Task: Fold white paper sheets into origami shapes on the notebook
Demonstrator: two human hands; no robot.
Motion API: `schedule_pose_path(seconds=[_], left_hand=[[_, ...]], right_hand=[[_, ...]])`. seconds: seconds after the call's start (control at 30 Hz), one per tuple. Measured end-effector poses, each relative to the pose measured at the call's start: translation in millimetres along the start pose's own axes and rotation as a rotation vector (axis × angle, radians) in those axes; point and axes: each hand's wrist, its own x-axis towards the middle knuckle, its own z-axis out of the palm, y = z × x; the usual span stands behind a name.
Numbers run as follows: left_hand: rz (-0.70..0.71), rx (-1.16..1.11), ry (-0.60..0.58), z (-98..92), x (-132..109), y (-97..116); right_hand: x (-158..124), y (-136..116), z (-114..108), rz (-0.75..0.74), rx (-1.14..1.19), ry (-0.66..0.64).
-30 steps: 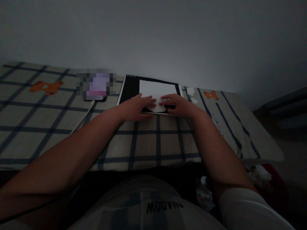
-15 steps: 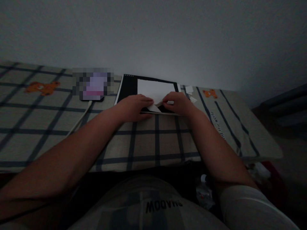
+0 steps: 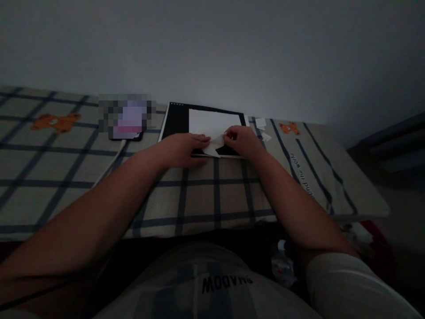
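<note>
A white sheet of paper lies on a black, white-edged pad with a row of small pale marks in its far left corner. My left hand rests palm down over the pad's near left edge, fingers stretched out and pressing the sheet's lower part. In a pinch, my right hand grips the sheet at its near right side. Between the hands the paper looks folded or torn, with a pale flap pointing toward me; which of the two I cannot tell.
Small white paper scraps lie right of the pad. At left is a phone, partly pixelated, with a white cable. A checked cloth covers the table, against a grey wall. Below the edge sits a plastic bottle.
My right hand has shifted slightly up and away from me, pulling the pinched paper with it. The flap between the hands looks wider. My left hand stays on the sheet.
</note>
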Motion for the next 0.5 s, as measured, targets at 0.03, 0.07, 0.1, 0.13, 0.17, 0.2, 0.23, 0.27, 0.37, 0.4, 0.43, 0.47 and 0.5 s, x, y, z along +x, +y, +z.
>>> schedule_pose_path(seconds=[0.03, 0.07, 0.1, 0.13, 0.17, 0.2, 0.23, 0.27, 0.37, 0.4, 0.43, 0.47, 0.5], left_hand=[[0.003, 0.001, 0.003, -0.2, 0.2, 0.3], [0.000, 0.001, 0.007, -0.5, 0.3, 0.8], [-0.009, -0.001, 0.012, -0.8, 0.5, 1.4], [-0.022, -0.002, 0.016, -1.2, 0.6, 2.1], [-0.035, -0.003, 0.019, -1.6, 0.8, 3.0], [-0.046, -0.001, 0.020, -1.9, 0.9, 4.0], [-0.053, 0.003, 0.020, -2.2, 1.1, 5.1], [-0.057, 0.010, 0.021, -2.5, 1.3, 6.5], [-0.080, 0.052, 0.032, -2.9, 1.7, 12.4], [-0.093, 0.071, 0.033, -2.9, 1.8, 15.0], [-0.104, 0.093, 0.031, -2.9, 2.0, 17.8], [-0.111, 0.117, 0.025, -2.8, 2.3, 20.6], [-0.110, 0.144, 0.015, -2.6, 2.6, 23.3]], right_hand=[[0.2, 0.6, 0.9, 0.005, -0.008, -0.001], [0.5, 1.5, 2.2, 0.006, -0.015, 0.001], [0.8, 2.5, 3.7, 0.003, -0.022, 0.005], [1.1, 3.6, 5.4, -0.002, -0.029, 0.010], [1.4, 4.5, 7.2, -0.005, -0.038, 0.018], [1.8, 5.3, 8.9, -0.006, -0.048, 0.028], [2.2, 5.7, 10.4, -0.005, -0.058, 0.035], [2.5, 5.7, 11.5, -0.002, -0.067, 0.037], [3.6, 4.0, 12.6, 0.014, -0.072, 0.021], [3.9, 3.0, 12.3, 0.021, -0.066, 0.013], [4.2, 2.1, 11.9, 0.029, -0.059, 0.006], [4.3, 1.4, 11.5, 0.038, -0.049, -0.001], [4.4, 0.9, 11.1, 0.047, -0.038, -0.010]])
